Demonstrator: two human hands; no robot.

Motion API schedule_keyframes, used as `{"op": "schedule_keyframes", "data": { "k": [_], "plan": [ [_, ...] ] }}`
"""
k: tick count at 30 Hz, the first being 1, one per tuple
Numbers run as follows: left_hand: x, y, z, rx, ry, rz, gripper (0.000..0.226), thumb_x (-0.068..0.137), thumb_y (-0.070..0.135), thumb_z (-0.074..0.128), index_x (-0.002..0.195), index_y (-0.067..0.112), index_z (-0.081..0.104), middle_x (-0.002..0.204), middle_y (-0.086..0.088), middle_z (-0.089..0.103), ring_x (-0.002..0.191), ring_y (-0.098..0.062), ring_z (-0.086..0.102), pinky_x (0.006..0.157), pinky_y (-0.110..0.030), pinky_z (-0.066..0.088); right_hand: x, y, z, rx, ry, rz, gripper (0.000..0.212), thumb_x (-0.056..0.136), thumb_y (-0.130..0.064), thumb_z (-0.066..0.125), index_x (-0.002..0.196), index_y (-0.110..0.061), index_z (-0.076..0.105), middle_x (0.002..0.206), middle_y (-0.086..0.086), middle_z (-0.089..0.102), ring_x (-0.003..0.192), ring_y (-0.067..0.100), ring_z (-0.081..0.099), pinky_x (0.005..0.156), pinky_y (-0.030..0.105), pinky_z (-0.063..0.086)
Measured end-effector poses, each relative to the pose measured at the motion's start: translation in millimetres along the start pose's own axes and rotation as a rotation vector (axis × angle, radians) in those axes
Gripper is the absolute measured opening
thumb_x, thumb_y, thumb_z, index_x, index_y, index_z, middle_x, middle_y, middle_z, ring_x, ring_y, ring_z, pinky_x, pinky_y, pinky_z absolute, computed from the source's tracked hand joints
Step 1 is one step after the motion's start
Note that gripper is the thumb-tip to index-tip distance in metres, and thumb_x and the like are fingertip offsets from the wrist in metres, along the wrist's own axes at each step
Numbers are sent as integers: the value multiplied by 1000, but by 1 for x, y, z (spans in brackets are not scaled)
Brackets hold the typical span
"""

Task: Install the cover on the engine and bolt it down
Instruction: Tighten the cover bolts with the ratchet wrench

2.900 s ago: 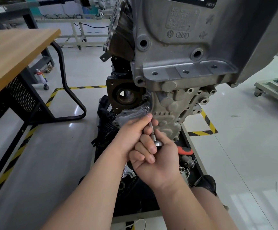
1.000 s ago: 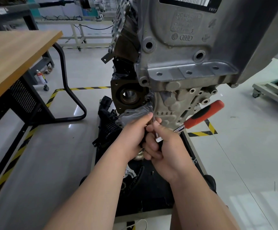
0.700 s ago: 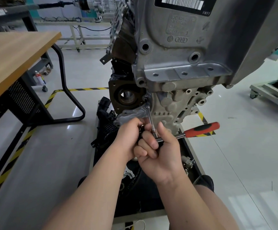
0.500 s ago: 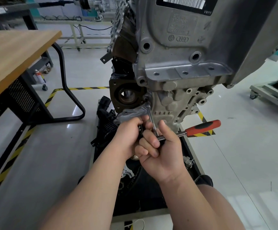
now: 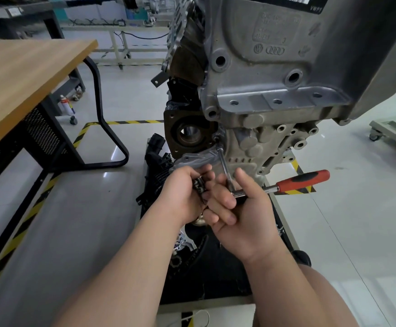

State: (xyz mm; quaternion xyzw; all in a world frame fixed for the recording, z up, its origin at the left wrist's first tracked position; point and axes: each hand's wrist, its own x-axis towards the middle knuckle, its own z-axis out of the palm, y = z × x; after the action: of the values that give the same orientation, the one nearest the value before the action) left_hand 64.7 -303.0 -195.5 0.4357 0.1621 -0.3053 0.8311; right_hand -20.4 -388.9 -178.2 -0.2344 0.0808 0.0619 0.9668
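so the cover [image 5: 198,159] is a small grey cast-metal piece, bumpy and curved, with little bolt holes along its edge. it sits against the near face of the engine [image 5: 275,79], low down. it's right under the dark rusty flange [image 5: 172,138] with the round bore and left of the pale casting with all the bosses. its lower edge is behind the left hand [image 5: 183,197], so the full outline isn't visible.

the ratchet [image 5: 303,179] has a red and black handle poking out to the right. a thin extension bar [image 5: 224,165] runs from its head up to the cover's top right corner, and whatever's under the tip is covered by the socket end. the right hand [image 5: 242,215] has its fingers wrapped round the ratchet head, forefinger sticking up beside the bar. the left hand is curled round some small metal bits [image 5: 199,185], fingertips touching the cover. those bits might be spare bolts or sockets, too small and shadowed to tell.

the top of the engine is cut off by the frame, same for the barcode label [image 5: 275,0]. the black stand base [image 5: 216,267] is mostly blocked by both forearms. there's a wooden table [image 5: 22,74] on the left, only partly in shot.
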Motion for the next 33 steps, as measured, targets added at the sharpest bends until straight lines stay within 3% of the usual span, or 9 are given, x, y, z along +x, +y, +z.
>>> {"op": "schedule_keyframes", "data": {
  "k": [6, 11, 15, 21, 27, 33],
  "plan": [
    [1, 2, -4, -82, -13, -27, 30, 81, 1, 26, 86, 8, 55, 57, -4, 56, 40, -13, 46, 38, -16, 30, -23, 3, -16, -417, 49, -95, 23, 81, -31, 61, 73, -12, 70, 51, 3, 39, 36, 13, 24, 44, 29, 35],
    [2, 3, -8, -29, -44, -8, 22, 93, 4, 29, 84, 11, 48, 62, -4, 59, 42, -11, 44, 34, -17, 28, -31, -8, -32, -707, 54, -129, 22, 79, -27, 56, 77, -7, 65, 48, 7, 40, 35, 14, 30, 51, 38, 21],
    [1, 3, -13, -4, -57, -10, 20, 98, 9, 37, 82, 8, 50, 65, -3, 63, 42, -7, 43, 33, -16, 28, -34, -17, -38, -731, -21, -69, 20, 80, -27, 57, 76, -12, 69, 46, 7, 39, 34, 15, 33, 53, 46, 14],
    [5, 7, -21, -74, -44, -38, 12, 95, 11, 46, 85, 15, 52, 67, -1, 66, 37, -5, 40, 29, -15, 25, -25, -24, -40, -830, 9, -38, 21, 80, -28, 57, 76, -10, 68, 47, 8, 40, 35, 16, 28, 51, 36, 25],
    [6, 8, -26, -86, 45, 17, 19, 95, 11, 39, 84, 13, 55, 61, 0, 61, 35, -6, 38, 30, -15, 25, -20, -23, -43, -844, 26, -25, 20, 79, -28, 57, 75, -12, 68, 48, 8, 41, 35, 16, 27, 50, 34, 30],
    [4, 8, -26, -122, 73, 56, 21, 92, 7, 30, 80, 13, 46, 56, -1, 47, 37, -10, 37, 34, -15, 25, -23, -18, -47, -890, 13, -7, 21, 79, -29, 57, 77, -11, 67, 48, 6, 42, 35, 16, 31, 52, 35, 29]
  ]
}}
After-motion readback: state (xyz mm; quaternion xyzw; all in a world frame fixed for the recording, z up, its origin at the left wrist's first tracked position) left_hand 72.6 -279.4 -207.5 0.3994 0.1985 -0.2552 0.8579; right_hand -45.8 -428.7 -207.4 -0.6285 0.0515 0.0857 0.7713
